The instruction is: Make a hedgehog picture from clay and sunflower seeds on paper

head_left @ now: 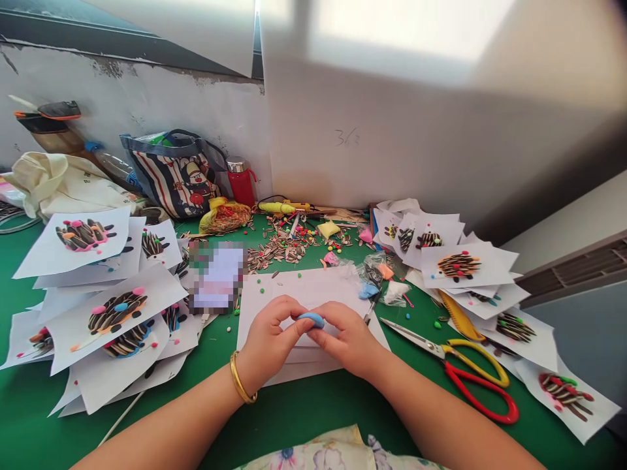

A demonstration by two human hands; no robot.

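Observation:
A small lump of blue modelling clay (312, 319) is pinched between the fingers and thumbs of both my hands. My left hand (274, 336) grips its left end, and a gold bangle circles that wrist. On the other end, my right hand (345, 339) holds the clay with thumb and forefinger. Both hands are over white paper sheets (274, 294) lying on the green table. Just beyond my right hand are small plastic bags of clay, among them a blue one (368, 290) and a white one (396, 293). A dark pen (372, 308) lies partly behind that hand.
Scissors (443, 352) with yellow and red handles lie right. Paper stacks with sunflower-seed pictures stand left (117, 320) and right (470, 264). Loose seeds (284, 248) spread behind the paper, near a blurred-out phone (218, 277). A striped bag (171, 173) and red flask (241, 183) stand at the wall.

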